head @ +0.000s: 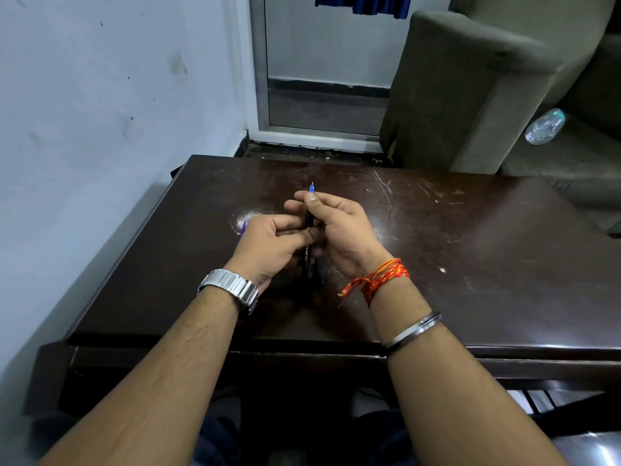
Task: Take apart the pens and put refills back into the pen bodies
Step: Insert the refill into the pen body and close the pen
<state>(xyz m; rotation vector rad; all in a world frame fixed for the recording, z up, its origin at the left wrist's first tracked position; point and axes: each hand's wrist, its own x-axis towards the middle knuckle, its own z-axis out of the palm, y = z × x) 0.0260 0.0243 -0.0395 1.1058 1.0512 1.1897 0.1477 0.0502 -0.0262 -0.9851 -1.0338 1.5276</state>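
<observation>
Head view: both hands work above the middle of the tabletop (470,264). What is probably a loose blue refill (243,227) pokes from the left hand (268,243), whose fingers (297,235) curl onto a black pen (306,255). The right hand (339,227) pinches the same pen below its blue tip (312,188). The task looks to be mid-course. Whether this pen is being opened or reassembled cannot be told.

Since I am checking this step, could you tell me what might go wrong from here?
1. The blue tip pokes out past the fingers of the right hand; a hard pull on the black pen could bend it.
2. A blue piece sticks out behind the left hand and might slip onto the table.
</observation>
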